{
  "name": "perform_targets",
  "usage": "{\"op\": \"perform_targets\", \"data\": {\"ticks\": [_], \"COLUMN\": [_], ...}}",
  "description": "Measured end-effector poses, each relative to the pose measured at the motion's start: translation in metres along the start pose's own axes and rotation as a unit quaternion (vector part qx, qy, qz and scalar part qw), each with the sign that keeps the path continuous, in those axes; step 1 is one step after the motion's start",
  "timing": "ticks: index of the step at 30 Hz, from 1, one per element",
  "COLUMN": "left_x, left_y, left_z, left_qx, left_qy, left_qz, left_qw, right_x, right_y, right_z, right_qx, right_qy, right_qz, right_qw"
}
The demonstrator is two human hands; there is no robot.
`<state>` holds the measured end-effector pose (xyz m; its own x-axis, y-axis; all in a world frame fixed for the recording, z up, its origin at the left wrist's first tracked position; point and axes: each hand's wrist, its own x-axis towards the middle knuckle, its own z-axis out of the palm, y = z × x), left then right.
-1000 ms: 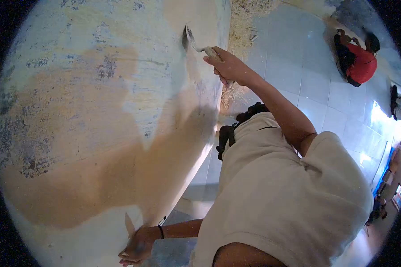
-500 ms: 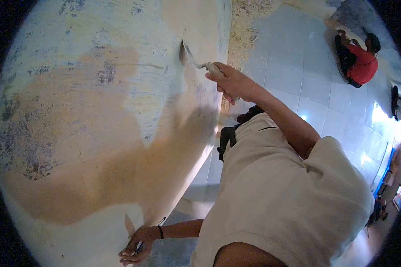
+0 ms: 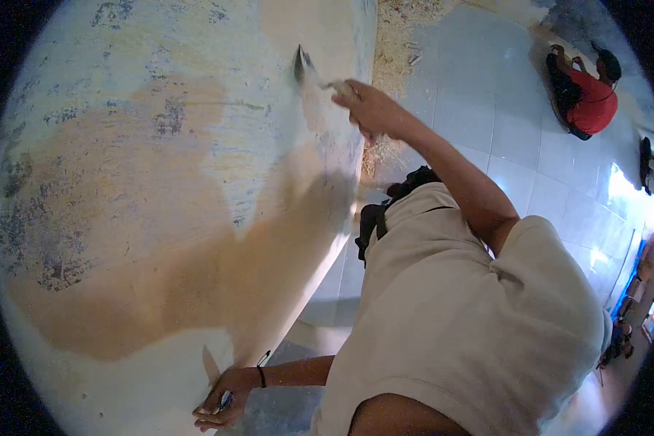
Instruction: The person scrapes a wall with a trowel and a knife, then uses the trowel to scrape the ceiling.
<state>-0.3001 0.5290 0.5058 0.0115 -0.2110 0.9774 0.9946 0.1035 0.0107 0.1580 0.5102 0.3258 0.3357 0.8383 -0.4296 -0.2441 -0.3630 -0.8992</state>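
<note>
My right hand is closed around the handle of a trowel, whose dark blade touches the patchy, part-scraped wall near its upper middle. Low in the view, my left hand is beside the wall's lower edge, with curled fingers and a black band on the wrist. Something small and bluish-white shows between those fingers, too hidden to name. A thin brown pointed shape stands just above this hand against the wall.
Pale debris lies along the wall's base on the tiled floor. Another person in a red shirt crouches at the upper right. A blue strip and dark objects line the right edge.
My right hand and the trowel have moved up along the wall. My left hand has barely moved. The crouching person's arms have shifted slightly.
</note>
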Motion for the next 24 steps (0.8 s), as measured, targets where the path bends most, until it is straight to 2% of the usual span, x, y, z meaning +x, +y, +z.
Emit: {"op": "perform_targets", "data": {"ticks": [2,5,8,11,12,15,18,21,24], "left_x": [0.002,0.0,0.008,0.003,0.002,0.002,-0.001,0.001,0.004], "left_y": [0.004,0.007,-0.039,-0.036,-0.034,-0.021,-0.004,0.004,-0.005], "left_z": [-0.004,-0.001,0.002,0.006,0.006,0.002,0.0,-0.001,-0.001], "left_qx": [0.035,-0.014,-0.049,-0.112,-0.114,-0.05,-0.013,-0.022,-0.017], "left_qy": [-0.02,0.01,-0.001,0.01,0.012,0.011,0.012,0.005,-0.002], "left_qz": [0.004,-0.006,0.119,0.096,0.086,0.044,0.01,0.006,-0.004], "left_qw": [0.999,1.0,0.992,0.989,0.99,0.998,1.0,1.0,1.0], "right_x": [0.009,-0.014,-0.032,0.008,0.012,-0.005,-0.026,0.004,0.013], "right_y": [-0.002,0.0,-0.014,-0.005,-0.007,-0.004,-0.016,-0.012,-0.001], "right_z": [-0.003,0.003,0.012,0.0,-0.007,0.004,0.012,-0.006,-0.016], "right_qx": [0.002,-0.076,-0.043,-0.054,-0.035,-0.049,-0.075,-0.063,-0.032], "right_qy": [0.004,-0.004,-0.026,0.05,0.015,0.044,0.003,0.029,0.007], "right_qz": [0.001,-0.014,0.007,0.0,-0.003,-0.011,0.009,-0.004,-0.011], "right_qw": [1.0,0.997,0.999,0.997,0.999,0.998,0.997,0.998,0.999]}}
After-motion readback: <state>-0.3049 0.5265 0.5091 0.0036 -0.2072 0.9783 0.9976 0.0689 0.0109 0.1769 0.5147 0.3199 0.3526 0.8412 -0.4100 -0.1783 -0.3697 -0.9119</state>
